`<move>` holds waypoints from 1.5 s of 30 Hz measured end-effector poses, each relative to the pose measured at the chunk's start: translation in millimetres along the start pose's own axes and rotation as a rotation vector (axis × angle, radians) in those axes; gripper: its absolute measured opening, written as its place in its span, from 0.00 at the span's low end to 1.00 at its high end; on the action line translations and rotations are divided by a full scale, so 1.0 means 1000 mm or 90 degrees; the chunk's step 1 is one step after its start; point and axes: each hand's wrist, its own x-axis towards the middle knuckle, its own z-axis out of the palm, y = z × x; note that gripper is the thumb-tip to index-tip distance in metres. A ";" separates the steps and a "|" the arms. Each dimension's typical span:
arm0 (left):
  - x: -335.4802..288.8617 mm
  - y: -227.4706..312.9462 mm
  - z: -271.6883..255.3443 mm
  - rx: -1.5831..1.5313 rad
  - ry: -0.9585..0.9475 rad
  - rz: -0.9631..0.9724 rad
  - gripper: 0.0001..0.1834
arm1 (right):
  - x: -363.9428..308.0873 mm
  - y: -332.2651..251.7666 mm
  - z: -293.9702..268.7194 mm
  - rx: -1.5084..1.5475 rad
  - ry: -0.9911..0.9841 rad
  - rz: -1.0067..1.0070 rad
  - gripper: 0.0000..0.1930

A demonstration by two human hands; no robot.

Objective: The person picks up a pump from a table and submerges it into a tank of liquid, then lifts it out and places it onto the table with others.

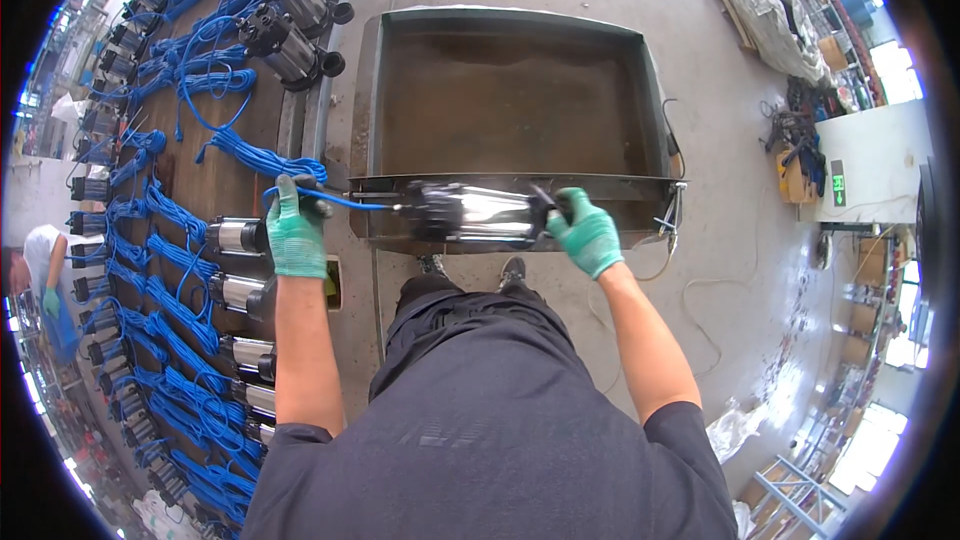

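A shiny steel submersible pump point(495, 212) with black ends lies sideways in the air over the near edge of a metal water tank point(373, 100). Its left end is smeared by motion. My right hand point(588, 238), in a green-palmed glove, is closed round the black fitting at the pump's right end. From the left end a blue cable point(362, 204) runs to my left hand point(299, 240), gloved alike, whose fingers are closed on it. Just beyond that hand lies a bundled coil of blue cable point(268, 156).
Left of me, a brown-topped bench point(222, 130) carries several pumps point(240, 235) with coiled blue cables. Brownish water fills the tank. A hose point(668, 252) hangs at its right corner. Far left stands another person point(48, 270). Right, a white panel point(870, 165) stands on the floor.
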 end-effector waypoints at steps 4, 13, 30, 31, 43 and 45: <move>0.001 -0.036 -0.020 0.380 -0.044 0.102 0.16 | 0.009 -0.074 0.025 -0.080 -0.021 -0.046 0.21; -0.030 0.025 0.022 -0.043 -0.174 0.036 0.22 | -0.003 0.029 0.012 0.080 0.026 -0.030 0.16; -0.011 -0.074 0.045 -0.181 0.032 -0.311 0.09 | 0.006 0.179 0.060 -0.075 -0.041 0.083 0.23; -0.002 -0.080 0.028 -0.108 0.110 -0.271 0.08 | 0.009 0.185 0.062 0.018 -0.018 0.073 0.20; 0.147 -0.127 -0.090 0.211 0.354 -0.151 0.19 | 0.009 0.082 0.019 0.351 -0.211 0.243 0.17; 0.190 -0.146 -0.114 0.271 0.438 -0.086 0.21 | 0.012 0.045 0.015 0.415 -0.202 0.259 0.23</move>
